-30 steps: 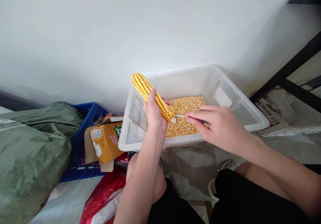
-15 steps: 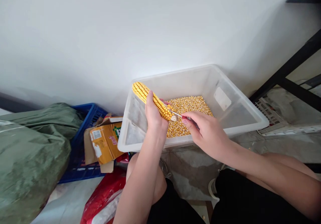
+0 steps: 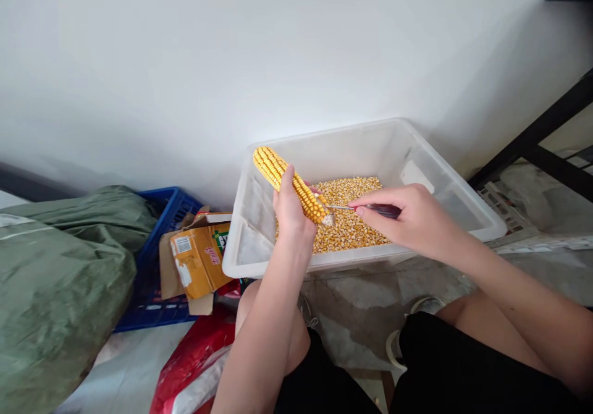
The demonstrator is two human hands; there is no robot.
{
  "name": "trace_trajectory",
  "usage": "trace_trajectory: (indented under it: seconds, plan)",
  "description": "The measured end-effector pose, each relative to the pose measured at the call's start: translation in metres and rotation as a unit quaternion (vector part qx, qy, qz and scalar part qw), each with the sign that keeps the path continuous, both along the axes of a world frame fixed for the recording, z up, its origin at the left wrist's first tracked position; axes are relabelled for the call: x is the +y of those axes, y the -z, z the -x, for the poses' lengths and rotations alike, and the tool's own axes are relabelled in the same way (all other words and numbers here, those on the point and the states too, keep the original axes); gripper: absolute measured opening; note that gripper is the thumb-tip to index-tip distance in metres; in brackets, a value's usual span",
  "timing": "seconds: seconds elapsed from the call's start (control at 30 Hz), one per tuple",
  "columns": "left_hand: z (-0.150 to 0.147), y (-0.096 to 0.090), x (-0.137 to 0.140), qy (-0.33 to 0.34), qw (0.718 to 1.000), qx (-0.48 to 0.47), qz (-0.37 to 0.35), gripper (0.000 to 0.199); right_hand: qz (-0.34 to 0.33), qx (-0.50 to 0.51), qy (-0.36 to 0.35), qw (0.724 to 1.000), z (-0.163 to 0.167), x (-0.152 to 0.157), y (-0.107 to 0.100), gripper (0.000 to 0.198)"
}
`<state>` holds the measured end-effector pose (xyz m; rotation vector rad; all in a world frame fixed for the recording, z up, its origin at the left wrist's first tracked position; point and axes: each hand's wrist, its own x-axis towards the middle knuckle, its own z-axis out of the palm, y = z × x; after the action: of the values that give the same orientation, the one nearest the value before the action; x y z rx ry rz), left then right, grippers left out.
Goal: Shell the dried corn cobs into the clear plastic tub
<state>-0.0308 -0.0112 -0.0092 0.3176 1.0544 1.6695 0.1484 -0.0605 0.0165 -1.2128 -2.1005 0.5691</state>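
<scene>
My left hand (image 3: 293, 211) is wrapped round a yellow corn cob (image 3: 269, 165), which slants down to the right above the bin. Its pale bare end points toward my right. My right hand (image 3: 403, 213) grips the dark reddish handle of a screwdriver (image 3: 384, 210). The thin metal shaft reaches left to the kernels near the cob's lower end, where its tip appears to touch them. Below both hands, loose corn kernels (image 3: 354, 232) cover the floor of a translucent plastic bin (image 3: 278, 266).
A green tarp-like sack (image 3: 65, 284) lies at the left over a blue crate (image 3: 157, 318). Torn cardboard packaging (image 3: 199, 266) sits between crate and bin. A red plastic bag (image 3: 192, 352) lies in front. Black metal framing (image 3: 532, 136) stands at the right against the white wall.
My right hand has shifted right and up, and the screwdriver now lies more nearly level, with more of its handle showing. The whole view has moved slightly; the left hand still holds the cob.
</scene>
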Motion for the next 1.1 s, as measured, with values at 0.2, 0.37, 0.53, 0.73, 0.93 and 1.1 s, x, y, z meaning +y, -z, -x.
trace_trajectory:
  seconds: [0.2, 0.37, 0.53, 0.73, 0.93, 1.1]
  plan:
    - [-0.001, -0.003, 0.000, 0.004, 1.000, 0.010, 0.008, 0.037, -0.021, -0.026, -0.016, 0.999, -0.002, -0.005, -0.002, 0.024]
    - [-0.002, -0.003, 0.000, -0.005, 1.000, 0.011, 0.007, 0.037, -0.057, -0.056, -0.011, 0.997, 0.000, -0.010, -0.005, 0.025]
    - [-0.003, 0.000, 0.001, -0.011, 1.000, 0.009, -0.007, 0.039, -0.070, -0.086, 0.003, 0.994, 0.006, -0.020, -0.007, 0.028]
    - [-0.002, -0.002, 0.001, -0.021, 1.000, -0.002, -0.004, 0.037, -0.049, -0.062, 0.033, 0.996, 0.017, -0.028, 0.000, 0.025]
    - [0.001, -0.001, 0.003, -0.035, 0.999, 0.000, 0.013, 0.032, 0.097, 0.058, 0.019, 0.993, 0.014, -0.012, 0.010, 0.035]
    - [0.005, 0.005, 0.009, -0.074, 0.996, 0.035, 0.023, 0.033, 0.370, 0.253, 0.027, 0.894, 0.016, 0.004, 0.023, 0.028]
